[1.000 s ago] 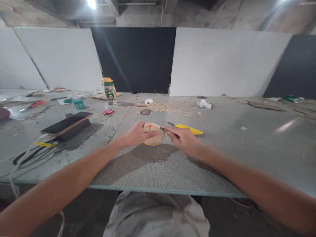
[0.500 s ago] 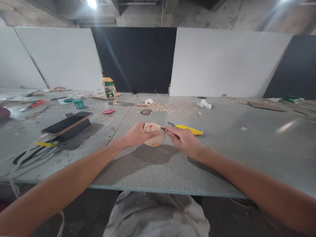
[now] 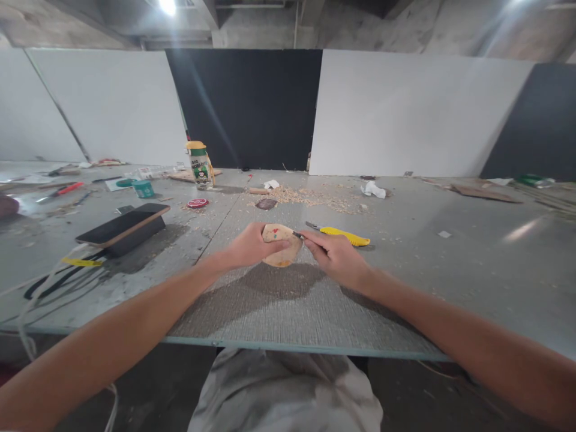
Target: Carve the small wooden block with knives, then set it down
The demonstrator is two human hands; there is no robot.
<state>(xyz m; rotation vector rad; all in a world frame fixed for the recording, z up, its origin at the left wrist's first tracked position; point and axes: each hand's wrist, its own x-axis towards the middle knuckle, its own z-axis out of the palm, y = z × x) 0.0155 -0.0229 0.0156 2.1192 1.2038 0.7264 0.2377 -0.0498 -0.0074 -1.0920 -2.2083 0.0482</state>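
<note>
My left hand point(image 3: 251, 245) grips a pale, round wooden disc point(image 3: 282, 255) by its left side, thumb across the face. Small red and teal marks show on the disc, with an orange patch at its lower edge. Closed around a slim dark-tipped tool point(image 3: 297, 234), my right hand point(image 3: 335, 255) holds the tip against the disc's upper right edge. Whether that tool is a pen or a small blade I cannot make out, as the fingers hide most of it. Just behind my right hand a yellow utility knife point(image 3: 344, 234) lies on the table point(image 3: 252, 318).
Wood shavings point(image 3: 310, 198) are scattered beyond my hands, near a crumpled tissue point(image 3: 373, 189). To the left stand a phone on a stand point(image 3: 123, 225) with cables, a red lid point(image 3: 197, 203), a teal tub point(image 3: 143, 189) and a bottle point(image 3: 200, 165). A flat board point(image 3: 483, 192) lies far right.
The disc and my left hand have shifted very slightly to the right. My right hand stays almost still, with the tool's tip at the disc's edge.
</note>
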